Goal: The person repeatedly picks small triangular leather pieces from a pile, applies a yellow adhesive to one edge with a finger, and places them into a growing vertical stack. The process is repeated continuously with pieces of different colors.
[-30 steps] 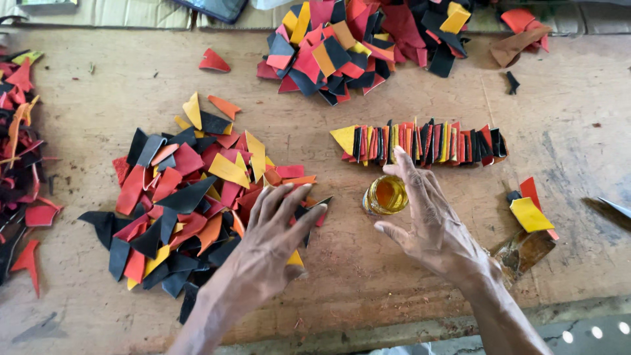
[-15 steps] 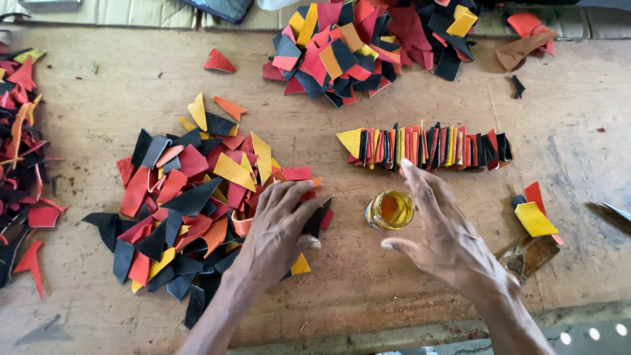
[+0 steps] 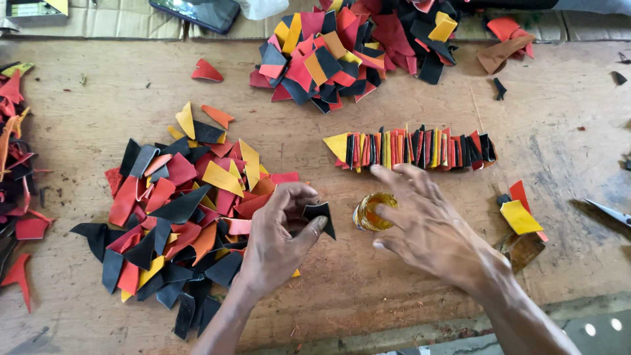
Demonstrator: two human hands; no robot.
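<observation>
The left hand (image 3: 279,240) is closed in a pinch on a small black triangular scrap (image 3: 318,215), held by its edge between thumb and fingertips just above the wooden table (image 3: 85,118), at the right edge of the large loose heap of scraps (image 3: 177,210). The right hand (image 3: 427,227) is spread open and grasps nothing; its fingers hover over a small glass jar of amber liquid (image 3: 372,212).

The scrap is judged light, thin and flexible, like cut leather or rubber sheet, not fragile; a pinch at one corner should be enough.

One jar is seen. One overlapped row of scraps (image 3: 414,148) is laid out behind it. Two main heaps are counted, the second heap (image 3: 355,49) at the far edge, plus more scraps at the left border. Individual pieces are too many to count.
</observation>
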